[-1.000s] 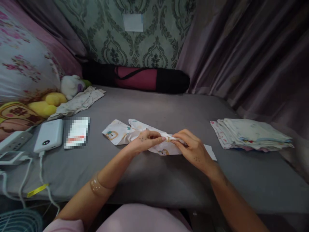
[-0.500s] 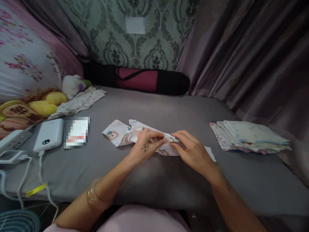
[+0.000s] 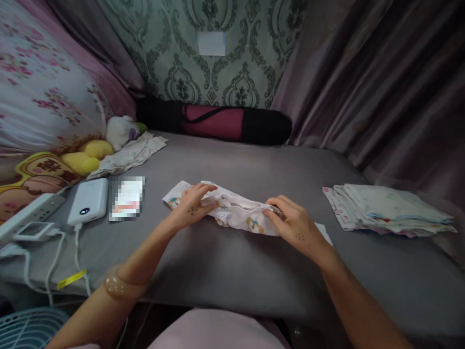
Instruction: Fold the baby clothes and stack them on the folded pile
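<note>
A small white printed garment [image 3: 241, 220], with lion figures and green motifs on it, lies gathered lengthwise on the grey-covered surface. Its upper edge gapes into a long fold. Over its left part rests my left hand [image 3: 194, 206], thumb and fingers apart, touching the cloth without gripping it. My right hand [image 3: 292, 225] pinches the garment's right end between thumb and fingers. A white corner of cloth shows beyond the right wrist; I cannot tell whether it belongs to the same piece.
To the right stands a stack of folded cloths [image 3: 388, 208]. On the left are a white power bank [image 3: 89, 201] with a cable, a power strip [image 3: 31, 218], a blurred card [image 3: 127, 198], a crumpled cloth [image 3: 131, 155] and plush toys [image 3: 121, 132]. A black and maroon bag [image 3: 214, 121] lies along the wall.
My left hand has moved left along the garment, and its fingers have parted. The fold between the hands has widened. My right hand keeps its pinch. The whole view has shifted slightly.
</note>
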{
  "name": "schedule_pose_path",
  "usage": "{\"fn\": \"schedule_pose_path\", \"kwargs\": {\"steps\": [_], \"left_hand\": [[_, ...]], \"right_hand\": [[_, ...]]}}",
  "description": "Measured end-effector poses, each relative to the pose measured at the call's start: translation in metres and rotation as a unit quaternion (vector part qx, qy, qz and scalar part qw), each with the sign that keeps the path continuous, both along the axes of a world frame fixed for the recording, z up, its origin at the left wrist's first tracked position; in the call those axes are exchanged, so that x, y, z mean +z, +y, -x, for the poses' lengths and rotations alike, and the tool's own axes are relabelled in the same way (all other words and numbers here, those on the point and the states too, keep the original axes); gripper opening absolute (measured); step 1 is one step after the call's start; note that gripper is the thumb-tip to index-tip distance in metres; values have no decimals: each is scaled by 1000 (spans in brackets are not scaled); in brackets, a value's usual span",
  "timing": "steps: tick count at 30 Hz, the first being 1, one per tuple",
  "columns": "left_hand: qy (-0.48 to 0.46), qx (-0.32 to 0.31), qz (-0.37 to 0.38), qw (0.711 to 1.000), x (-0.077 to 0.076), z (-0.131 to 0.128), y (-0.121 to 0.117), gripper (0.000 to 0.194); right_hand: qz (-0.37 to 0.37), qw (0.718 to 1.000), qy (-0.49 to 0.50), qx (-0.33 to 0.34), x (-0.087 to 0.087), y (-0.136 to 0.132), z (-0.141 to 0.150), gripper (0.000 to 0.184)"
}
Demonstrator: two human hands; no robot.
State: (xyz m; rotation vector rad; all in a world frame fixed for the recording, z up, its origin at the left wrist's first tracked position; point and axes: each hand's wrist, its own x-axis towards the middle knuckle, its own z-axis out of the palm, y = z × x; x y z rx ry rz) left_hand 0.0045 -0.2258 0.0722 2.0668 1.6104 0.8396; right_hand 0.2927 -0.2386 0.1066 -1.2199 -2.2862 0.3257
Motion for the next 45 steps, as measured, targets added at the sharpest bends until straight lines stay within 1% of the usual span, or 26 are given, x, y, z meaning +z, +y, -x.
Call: {"fn": "schedule_pose_path", "kwargs": {"steps": [3,6,8,10,12,15,16,18,20,21,22,24,26,27,28,30,31,32,34,36,37,39,40,43,44,45], "left_hand": [[-14,-43,56,997,-3,14,6,32],[-68,-75,79,992,1,18,11,33],[-109,-62,71,990,9,17,15,35],[-134,-48,46,989,24,16,22,37],[-131,-33,-4,991,50,15,30,35],[-111,-11,-103,988,104,15,41,30],[-109,-12,-124,986,124,16,44,28],[-117,-23,-146,982,161,20,47,26],[-119,-45,-129,983,191,26,51,26],[-114,-55,-109,986,203,29,54,25],[-106,-63,-82,989,212,31,57,25],[-88,-71,-29,993,222,34,67,23],[-90,-65,-13,994,226,34,77,21],[-111,-58,-30,992,226,32,81,21],[-151,-51,-64,985,225,30,85,21],[-256,-62,-125,956,220,25,91,25],[-292,-79,-129,944,217,23,93,26],[-303,-99,-109,942,213,21,96,27],[-250,-129,-32,959,205,20,101,27],[-211,-126,1,969,198,19,106,28],[-234,-124,-10,964,196,19,109,30],[-312,-131,-43,940,193,19,113,33],[-325,-140,-41,934,192,19,114,34],[-253,-132,-12,958,191,16,119,28],[-240,-124,-15,963,191,14,121,27],[-252,-123,-25,959,190,12,122,28]], "right_hand": [[7,1000,-4,-9,0,2,0,15],[2,1000,-8,-14,1,8,-1,18],[1,1000,-6,-11,7,14,-4,21],[1,1000,1,-4,19,24,-8,25],[-10,1000,12,0,40,37,-13,28],[-27,998,50,4,82,57,-20,34],[-18,997,72,11,98,63,-23,36],[31,992,118,39,125,75,-26,40],[90,983,143,70,147,86,-29,42],[111,980,143,80,155,91,-29,42],[123,979,135,88,161,97,-30,40],[125,982,105,92,172,107,-29,34],[119,986,80,88,181,114,-28,30],[118,987,76,83,185,116,-28,28],[121,986,81,77,188,118,-27,28],[129,982,115,70,191,122,-28,28],[131,980,133,72,191,124,-28,28],[132,978,143,76,190,127,-28,29],[130,979,128,87,186,133,-27,27],[129,981,107,97,181,137,-25,26],[133,979,112,103,179,138,-24,26],[146,971,153,112,176,139,-22,29],[153,967,169,110,174,139,-22,30],[157,971,157,86,171,142,-24,30],[157,972,153,83,171,143,-25,30],[157,971,158,86,170,145,-26,31]]}}
